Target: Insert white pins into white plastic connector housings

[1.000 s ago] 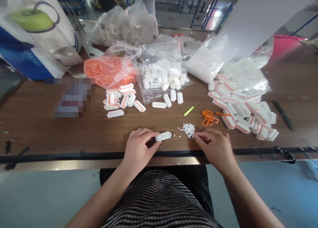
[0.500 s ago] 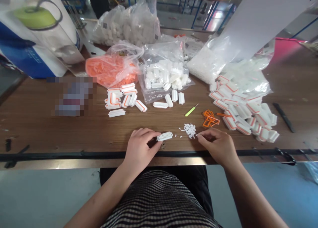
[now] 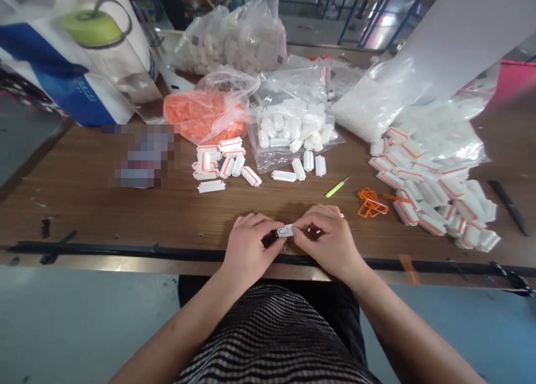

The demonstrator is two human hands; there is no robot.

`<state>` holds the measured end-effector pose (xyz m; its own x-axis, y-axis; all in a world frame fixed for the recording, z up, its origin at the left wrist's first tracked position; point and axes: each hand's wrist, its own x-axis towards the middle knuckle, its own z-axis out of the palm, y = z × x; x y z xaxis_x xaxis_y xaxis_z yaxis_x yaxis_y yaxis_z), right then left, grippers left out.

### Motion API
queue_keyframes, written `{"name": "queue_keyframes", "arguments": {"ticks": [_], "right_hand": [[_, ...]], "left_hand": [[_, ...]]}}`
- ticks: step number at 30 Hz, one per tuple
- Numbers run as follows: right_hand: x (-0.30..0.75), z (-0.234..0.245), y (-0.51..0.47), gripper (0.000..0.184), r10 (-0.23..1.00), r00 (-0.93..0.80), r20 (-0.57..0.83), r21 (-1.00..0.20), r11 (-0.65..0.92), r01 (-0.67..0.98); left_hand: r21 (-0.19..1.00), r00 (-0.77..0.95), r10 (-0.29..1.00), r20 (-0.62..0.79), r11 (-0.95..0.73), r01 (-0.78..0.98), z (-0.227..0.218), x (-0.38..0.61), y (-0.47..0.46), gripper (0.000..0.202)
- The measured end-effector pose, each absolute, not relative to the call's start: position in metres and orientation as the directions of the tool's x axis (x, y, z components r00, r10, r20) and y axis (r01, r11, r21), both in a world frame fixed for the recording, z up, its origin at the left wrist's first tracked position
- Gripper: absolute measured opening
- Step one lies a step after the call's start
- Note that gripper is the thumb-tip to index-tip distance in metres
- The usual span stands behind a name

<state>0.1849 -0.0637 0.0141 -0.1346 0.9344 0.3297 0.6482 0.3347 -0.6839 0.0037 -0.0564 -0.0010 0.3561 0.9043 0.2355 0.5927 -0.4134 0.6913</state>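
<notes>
My left hand (image 3: 250,243) pinches one end of a small white connector housing (image 3: 283,231) between thumb and fingers, just above the table's front part. Rows of little holes show on the housing's upper face. At its other end, my right hand (image 3: 330,241) has thumb and forefinger pressed together against the housing. Whatever lies between those fingertips is too small or hidden to make out. A few tiny white plugs (image 3: 318,231) show through the gap of the right hand, which covers most of their pile. Beyond the hands lies a pick with a light green handle (image 3: 335,190).
Orange frames (image 3: 371,204) lie to the right, beside a heap of white housings with orange edging (image 3: 435,197). More housings (image 3: 211,187) lie at the left. Behind stand bags of orange parts (image 3: 205,116), white housings (image 3: 293,124) and white bits (image 3: 368,108). A black tool (image 3: 510,208) lies far right.
My right hand has moved left from the pile of tiny white plugs to the housing's right end. The left hand still holds the housing. The whole view has shifted slightly.
</notes>
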Motion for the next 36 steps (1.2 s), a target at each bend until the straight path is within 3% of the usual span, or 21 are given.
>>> {"name": "queue_keyframes", "arguments": {"ticks": [20,27,31,34,36], "right_hand": [[0.187,0.032,-0.065,0.015,0.883,-0.337,0.327,-0.438,0.457,0.774],[0.180,0.025,-0.075,0.017,0.845,-0.380,0.375,-0.287,0.496,0.820],[0.212,0.020,-0.079,0.018,0.905,-0.153,0.396,-0.481,0.346,0.805],[0.249,0.017,-0.086,0.022,0.956,0.088,0.281,-0.549,0.085,0.831],[0.266,0.014,-0.091,0.024,0.974,0.131,0.183,-0.553,-0.008,0.833]], "left_hand": [[0.697,0.355,0.907,0.227,-0.405,0.591,-0.002,0.003,-0.057,0.011],[0.695,0.349,0.901,0.258,-0.424,0.581,-0.002,0.003,-0.057,0.012],[0.678,0.364,0.895,0.260,-0.437,0.591,-0.001,0.002,-0.055,0.014],[0.666,0.375,0.892,0.254,-0.442,0.601,0.000,0.002,-0.055,0.015],[0.662,0.378,0.891,0.250,-0.443,0.605,0.001,0.002,-0.054,0.014]]}}
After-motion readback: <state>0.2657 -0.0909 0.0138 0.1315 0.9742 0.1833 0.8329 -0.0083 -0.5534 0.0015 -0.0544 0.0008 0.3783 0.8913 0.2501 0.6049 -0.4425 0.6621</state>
